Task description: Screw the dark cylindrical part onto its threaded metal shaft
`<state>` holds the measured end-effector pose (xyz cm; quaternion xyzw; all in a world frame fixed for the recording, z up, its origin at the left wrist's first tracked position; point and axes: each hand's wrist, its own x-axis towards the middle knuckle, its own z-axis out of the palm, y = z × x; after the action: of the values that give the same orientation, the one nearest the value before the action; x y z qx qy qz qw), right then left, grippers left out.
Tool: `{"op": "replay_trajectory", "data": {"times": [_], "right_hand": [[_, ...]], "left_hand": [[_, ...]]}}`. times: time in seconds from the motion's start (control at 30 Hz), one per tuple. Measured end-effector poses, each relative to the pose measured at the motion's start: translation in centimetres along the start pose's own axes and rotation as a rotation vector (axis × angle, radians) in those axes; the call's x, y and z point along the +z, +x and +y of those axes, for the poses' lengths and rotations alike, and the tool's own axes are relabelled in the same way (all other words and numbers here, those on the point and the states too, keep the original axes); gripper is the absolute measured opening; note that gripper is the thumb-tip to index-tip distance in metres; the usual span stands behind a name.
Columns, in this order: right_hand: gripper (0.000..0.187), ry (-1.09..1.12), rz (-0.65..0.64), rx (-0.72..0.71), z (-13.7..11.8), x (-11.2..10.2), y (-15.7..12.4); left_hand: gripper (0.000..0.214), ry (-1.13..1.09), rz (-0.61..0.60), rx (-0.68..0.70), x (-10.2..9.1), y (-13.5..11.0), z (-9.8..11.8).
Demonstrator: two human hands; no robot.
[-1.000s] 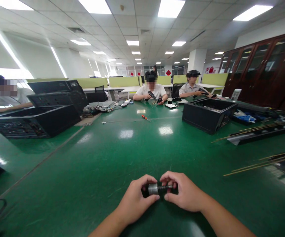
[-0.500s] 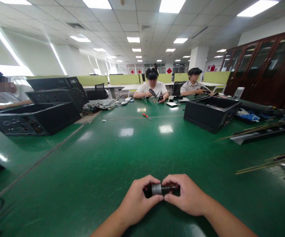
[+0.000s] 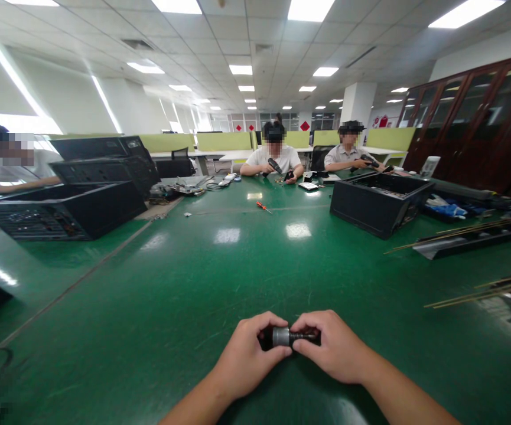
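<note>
Low in the middle of the view, both my hands meet over a green table (image 3: 246, 260). Between them is a small cylindrical part (image 3: 287, 336) with a silver collar and a dark shaft. My left hand (image 3: 249, 354) is closed round its dark left end. My right hand (image 3: 330, 348) pinches the dark shaft at the right end with thumb and fingers. The part lies level, just above the tabletop.
An open black computer case (image 3: 377, 203) stands at the right, another black case (image 3: 60, 215) at the left. Long thin rods (image 3: 481, 292) and a dark panel lie at the right edge. A red screwdriver (image 3: 261, 206) lies mid-table. Two people sit at the far end holding tools; another person is at the left.
My hands and the part have stayed together with only a small shift; the view has tilted slightly.
</note>
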<state>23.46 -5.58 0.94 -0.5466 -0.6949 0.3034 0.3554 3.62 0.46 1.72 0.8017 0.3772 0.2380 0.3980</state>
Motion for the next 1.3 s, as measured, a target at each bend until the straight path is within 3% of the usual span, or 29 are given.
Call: {"op": "replay_trajectory", "data": {"times": [1.3], "right_hand": [[0.006, 0.0, 0.017, 0.005, -0.24, -0.02, -0.13]], "left_hand": [[0.025, 0.041, 0.008, -0.027, -0.16, -0.1, 0.37]]}}
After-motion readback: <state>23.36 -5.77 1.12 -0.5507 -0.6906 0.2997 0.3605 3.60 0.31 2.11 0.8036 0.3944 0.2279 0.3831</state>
